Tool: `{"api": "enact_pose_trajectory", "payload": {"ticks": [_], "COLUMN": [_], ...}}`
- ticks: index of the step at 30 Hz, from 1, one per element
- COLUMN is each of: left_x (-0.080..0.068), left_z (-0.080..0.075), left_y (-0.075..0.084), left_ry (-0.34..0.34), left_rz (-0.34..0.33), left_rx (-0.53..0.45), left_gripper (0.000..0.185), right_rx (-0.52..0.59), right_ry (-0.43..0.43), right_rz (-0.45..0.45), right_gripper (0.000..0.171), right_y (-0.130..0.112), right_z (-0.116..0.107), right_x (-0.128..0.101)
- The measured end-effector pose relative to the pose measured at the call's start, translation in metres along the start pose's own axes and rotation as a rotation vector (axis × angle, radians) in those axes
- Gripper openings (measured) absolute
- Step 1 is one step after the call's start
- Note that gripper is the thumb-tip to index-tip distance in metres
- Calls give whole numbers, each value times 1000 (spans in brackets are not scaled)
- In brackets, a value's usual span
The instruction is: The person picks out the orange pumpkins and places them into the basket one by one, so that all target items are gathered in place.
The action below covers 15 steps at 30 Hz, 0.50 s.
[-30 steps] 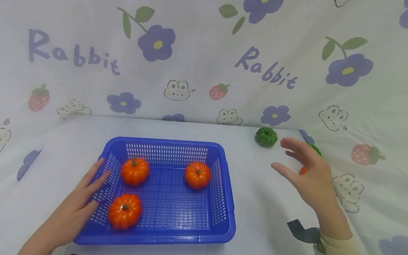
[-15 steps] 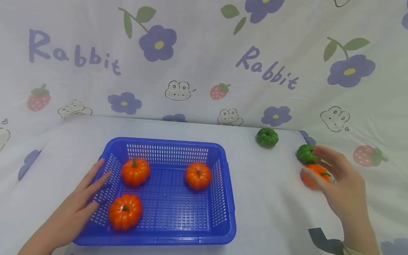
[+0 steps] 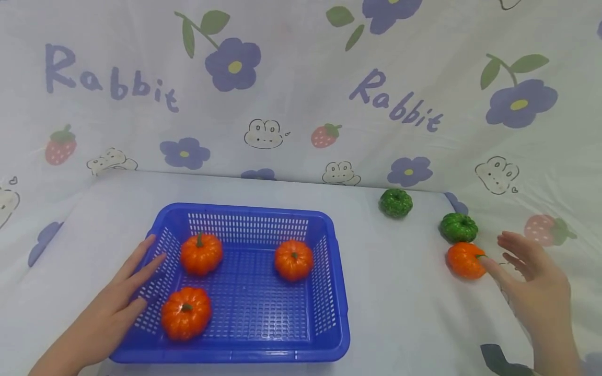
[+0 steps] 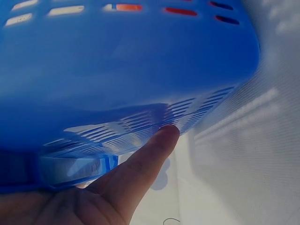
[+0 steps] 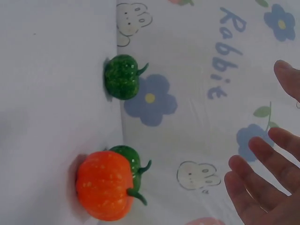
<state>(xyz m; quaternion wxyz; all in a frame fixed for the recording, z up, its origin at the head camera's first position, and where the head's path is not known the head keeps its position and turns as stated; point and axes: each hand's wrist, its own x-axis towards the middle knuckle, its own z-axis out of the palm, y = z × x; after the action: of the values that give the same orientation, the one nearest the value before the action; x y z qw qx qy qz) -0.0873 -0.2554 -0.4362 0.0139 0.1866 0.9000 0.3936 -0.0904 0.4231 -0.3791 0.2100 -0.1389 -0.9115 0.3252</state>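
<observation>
My left hand rests against the left side of a blue plastic basket, fingers extended over its rim; in the left wrist view one finger touches the slotted wall. Three small orange pumpkins sit inside: one at the back left, one at the front left, one at the right. My right hand hovers at the table's right edge, fingers spread and holding nothing. Nearest to it is another orange pumpkin; the right wrist view shows a gap between them.
A green pumpkin stands just behind the loose orange one. Farther back, close to the rear table edge, is a second green pumpkin. A patterned cloth hangs behind the white table.
My right hand has moved right and slightly toward me, passing over the loose orange pumpkin and uncovering it and the green one behind. My left hand and the basket have stayed put.
</observation>
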Motion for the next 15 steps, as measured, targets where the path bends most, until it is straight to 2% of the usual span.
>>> {"api": "enact_pose_trajectory", "payload": {"ticks": [2,6,11,15], "left_x": [0,0,0,0], "left_z": [0,-1,0,0], "left_y": [0,-1,-1,-2], "left_ry": [2,0,-1,4], "left_rz": [0,-5,4,12], "left_rx": [-1,-6,-21,-18], "left_gripper": [71,71,71,72], "right_rx": [-26,-10,-9,-51], "right_ry": [-17,-43,-76,-120], "right_rz": [47,112,158,197], "right_gripper": [72,77,82,86], "right_y": [5,17,31,41], "right_z": [0,-2,-5,-3], "right_x": [1,3,6,11]}}
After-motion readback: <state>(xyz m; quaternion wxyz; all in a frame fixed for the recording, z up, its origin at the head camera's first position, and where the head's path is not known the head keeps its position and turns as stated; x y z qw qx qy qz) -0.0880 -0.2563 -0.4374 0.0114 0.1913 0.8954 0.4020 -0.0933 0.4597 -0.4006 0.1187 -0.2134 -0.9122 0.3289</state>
